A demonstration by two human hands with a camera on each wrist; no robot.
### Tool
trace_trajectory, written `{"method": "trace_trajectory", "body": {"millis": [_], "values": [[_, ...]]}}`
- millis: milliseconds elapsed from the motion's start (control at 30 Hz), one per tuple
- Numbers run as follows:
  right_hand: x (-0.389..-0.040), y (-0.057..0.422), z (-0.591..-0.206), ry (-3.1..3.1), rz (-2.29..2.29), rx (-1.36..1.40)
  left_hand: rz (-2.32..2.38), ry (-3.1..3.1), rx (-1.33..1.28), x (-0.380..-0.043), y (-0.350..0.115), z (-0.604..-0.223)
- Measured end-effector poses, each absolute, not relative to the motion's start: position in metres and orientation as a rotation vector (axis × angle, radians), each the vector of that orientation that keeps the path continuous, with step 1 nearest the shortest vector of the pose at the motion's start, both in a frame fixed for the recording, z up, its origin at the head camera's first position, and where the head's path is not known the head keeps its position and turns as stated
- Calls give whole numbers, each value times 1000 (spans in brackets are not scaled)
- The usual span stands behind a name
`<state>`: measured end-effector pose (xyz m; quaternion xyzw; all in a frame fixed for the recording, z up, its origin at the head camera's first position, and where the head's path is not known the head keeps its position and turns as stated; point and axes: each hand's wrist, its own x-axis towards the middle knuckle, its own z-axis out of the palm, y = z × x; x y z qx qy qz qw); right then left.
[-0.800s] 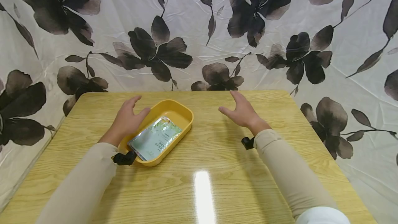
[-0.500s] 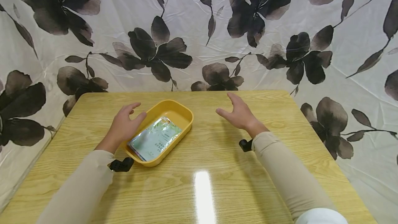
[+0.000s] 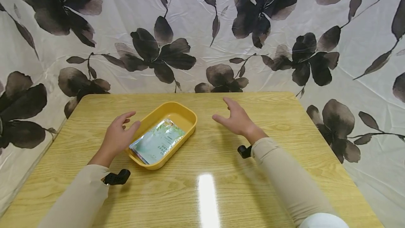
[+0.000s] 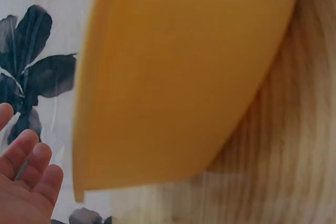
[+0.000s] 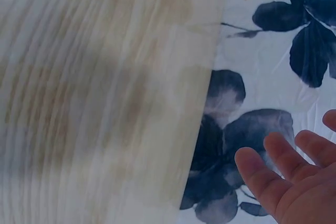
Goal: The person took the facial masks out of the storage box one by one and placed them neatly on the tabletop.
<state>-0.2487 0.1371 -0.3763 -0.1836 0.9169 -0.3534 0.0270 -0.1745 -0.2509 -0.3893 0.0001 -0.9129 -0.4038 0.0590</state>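
A yellow rectangular basin (image 3: 181, 113) stands at an angle on the table, left of the middle. Inside it lies a pale green printed packet (image 3: 158, 141) in shiny clear plastic, with a darker edge under it. My left hand (image 3: 117, 134) hovers at the basin's left side, fingers loosely bent and holding nothing; in the left wrist view its fingers stand apart from the basin wall (image 4: 184, 77). To the right of the basin, my right hand (image 3: 237, 119) is held above the table with thumb and fingers spread, nothing in it. The right wrist view shows its relaxed fingers (image 5: 257, 169).
The wooden table (image 3: 177, 196) has a bright light reflection near its front. A white curtain (image 3: 202, 20) with dark flowers hangs behind the table and at its sides. Black wrist cameras (image 3: 117, 177) sit at both cuffs.
My left hand has moved back and left, away from over the basin's rim. The right hand has drifted left and slightly nearer. Basin and packet stay in place.
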Motion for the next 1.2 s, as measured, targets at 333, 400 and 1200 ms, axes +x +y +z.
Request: {"method": "trace_trajectory", "body": {"millis": [333, 400, 1200], "values": [[-246, 126, -383, 2793, -1103, -600, -1239, -2750, 88, -165, -263, -402], [-246, 124, -385, 2783, -1109, -597, -1236, -2752, 103, -164, -265, -405], [-243, 96, -389, 2676, -1125, -616, -1416, -2753, 126, -148, -269, -442]]}}
